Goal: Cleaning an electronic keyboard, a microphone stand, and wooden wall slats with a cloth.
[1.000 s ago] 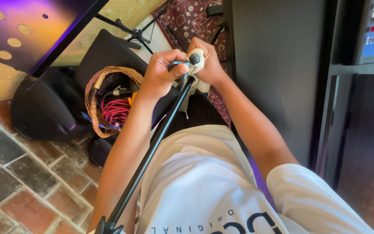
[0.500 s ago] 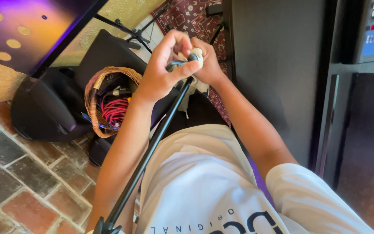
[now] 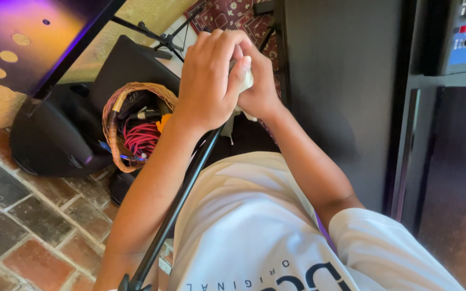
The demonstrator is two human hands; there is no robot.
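Since the earlier frame, both hands have closed tighter over the top of the black stand pole (image 3: 184,188); the small metal fitting that showed between the fingers then is now covered.

Left hand (image 3: 208,86): clenched around the upper end of the pole, knuckles toward the camera, fingers wrapped over the top. Right hand (image 3: 257,89): pressed against the left from the far side, gripping a small white cloth or wad (image 3: 245,75) of which only a corner shows between the two hands. What lies under the cloth cannot be told.

Relation of pole to hands: the pole's top end sits inside the grip. Its long axis runs down and to the left from the hands, passing alongside the left forearm and in front of the white T-shirt (image 3: 254,226), to the bottom edge of the view, where a joint or clamp (image 3: 130,281) is just visible. Both hands are at the same end; the left covers more of it.

Appearance of pole: thin, straight, matte black, uniform along the visible length.

Surroundings: a woven basket (image 3: 115,105) holding coiled red cable (image 3: 141,139) stands on the brick floor (image 3: 22,215), near a black bag (image 3: 49,140). A dark cabinet (image 3: 341,81) rises beside the right arm.
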